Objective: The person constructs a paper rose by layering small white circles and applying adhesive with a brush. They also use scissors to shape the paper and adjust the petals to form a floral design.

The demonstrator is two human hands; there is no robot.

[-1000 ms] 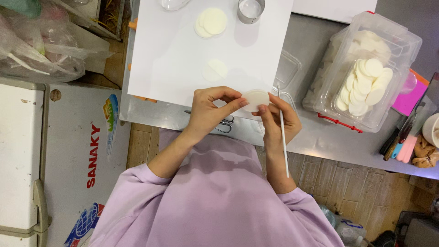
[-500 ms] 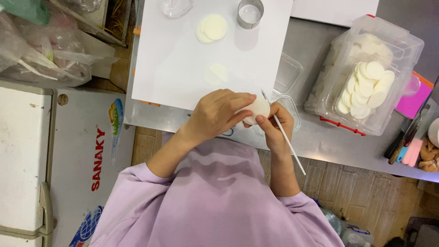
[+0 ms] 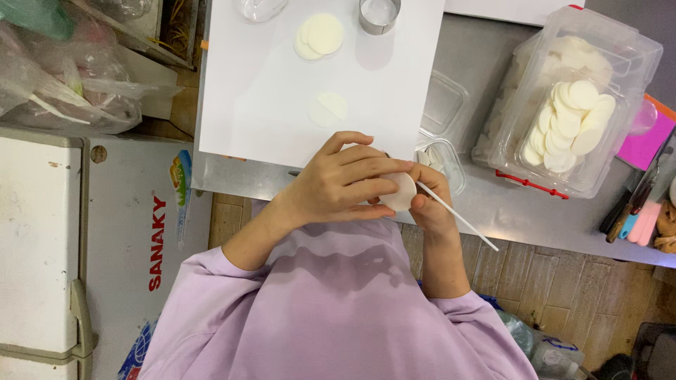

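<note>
Now, frame centre: left hand [image 3: 345, 183] curled round a pale dough disc [image 3: 403, 191] | right hand [image 3: 431, 204] pinching thin white stick [image 3: 458, 218] against it | three cut discs [image 3: 320, 35] on white board [image 3: 260, 105]; tub [image 3: 563, 105] upper right holds many more.

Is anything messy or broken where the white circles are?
Nothing looks spilled or broken. The left hand and right hand hold one white disc with a thin white stick. Other discs lie flat on the white board, more inside the clear box.
</note>
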